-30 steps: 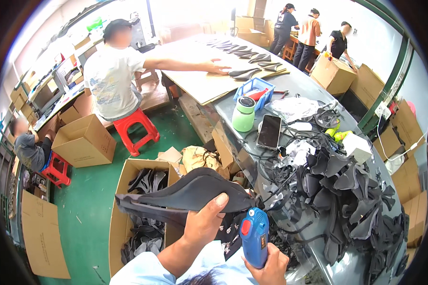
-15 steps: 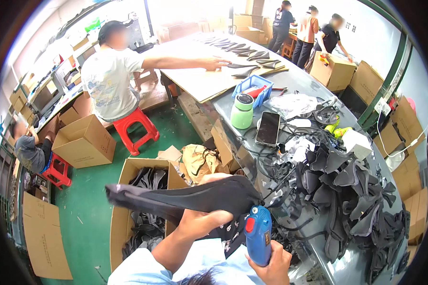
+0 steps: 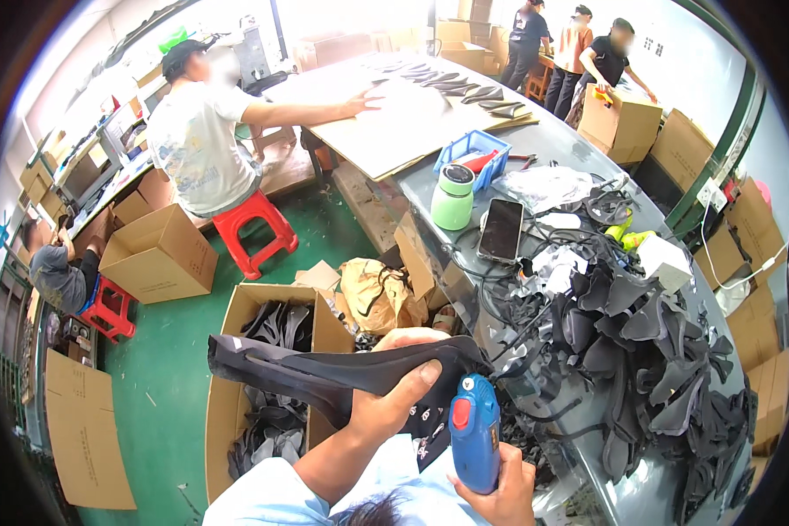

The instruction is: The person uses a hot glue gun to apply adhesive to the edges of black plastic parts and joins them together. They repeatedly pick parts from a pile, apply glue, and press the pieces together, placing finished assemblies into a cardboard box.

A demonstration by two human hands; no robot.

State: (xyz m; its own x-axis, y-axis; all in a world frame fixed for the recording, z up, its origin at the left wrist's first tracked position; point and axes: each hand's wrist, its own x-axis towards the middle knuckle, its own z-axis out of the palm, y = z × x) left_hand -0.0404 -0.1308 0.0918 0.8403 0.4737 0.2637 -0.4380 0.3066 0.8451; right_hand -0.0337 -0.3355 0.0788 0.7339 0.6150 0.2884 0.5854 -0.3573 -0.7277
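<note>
My left hand [image 3: 387,401] grips a long black saddle-shaped piece [image 3: 311,364], its thumb pressed on the near side and fingers behind. The piece lies nearly level, its narrower end out to the left. In my right hand [image 3: 501,496] is a blue hand-held power tool [image 3: 475,447] with a red button, held upright. Its head is right against or just under the right end of the black piece; whether they touch I cannot tell. Below them stands an open cardboard box [image 3: 222,412] with many similar dark pieces [image 3: 276,421] inside.
On the grey table [image 3: 579,473] to my right lie a heap of dark pieces and scraps [image 3: 640,351], a phone [image 3: 501,230], a green bottle [image 3: 452,197] and a blue basket [image 3: 491,149]. A co-worker [image 3: 197,145] sits on a red stool [image 3: 254,232]; other people stand farther back.
My left thumb has moved up onto the face of the black piece, which has shifted slightly right. The co-worker's outstretched hand has drawn back left from the black pieces on the far board.
</note>
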